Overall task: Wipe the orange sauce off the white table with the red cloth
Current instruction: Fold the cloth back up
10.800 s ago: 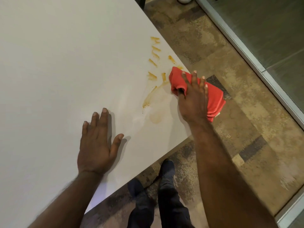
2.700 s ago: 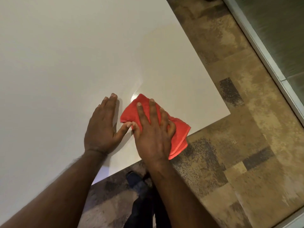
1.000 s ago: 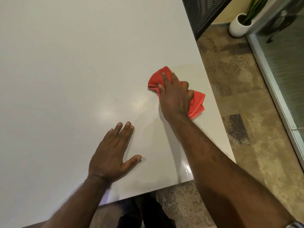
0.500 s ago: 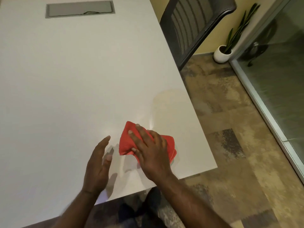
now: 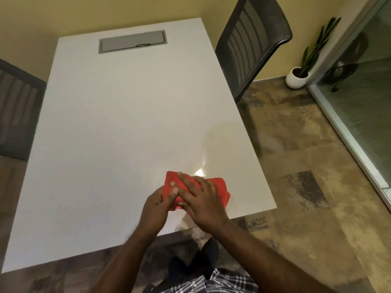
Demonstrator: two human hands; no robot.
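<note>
Gripping red cloth (image 5: 220,187) — both hands (image 5: 182,199) closed on it; chair (image 5: 251,45) beside white table (image 5: 118,123).

Warm, dim indoor light, glare patch on the white table (image 5: 127,123), wide-angle bending at soft, blurred edges

Person, seen from above: two bare forearms, no sleeves reaching the wrists; left hand (image 5: 155,206) and right hand (image 5: 201,199) bare, no rings or watch visible. Black-and-white plaid woven shirt (image 5: 211,282) at lower frame edge. Dark trousers and dark rounded shoe (image 5: 209,250) below the table edge.
</note>
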